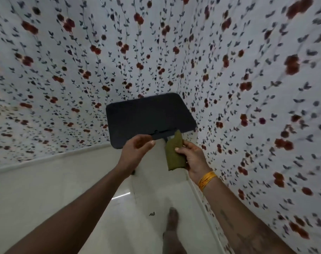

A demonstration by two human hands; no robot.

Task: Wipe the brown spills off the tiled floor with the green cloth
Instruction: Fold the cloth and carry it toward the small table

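Observation:
My right hand [191,158] grips a folded olive-green cloth [174,154], held upright in the air in front of me. Beside it, my left hand [137,147] hovers with fingers curled and thumb out, holding nothing, its fingertips near the edge of a dark mat. Far below lies the pale tiled floor [146,226]. One small dark-brown spill [152,214] sits on a tile just left of my bare foot [171,228]. A yellow bangle [206,180] circles my right wrist.
A dark rectangular mat [148,118] lies on a flowered bedsheet [247,88] that covers the surfaces around me on the left, ahead and right. The strip of floor between these is narrow.

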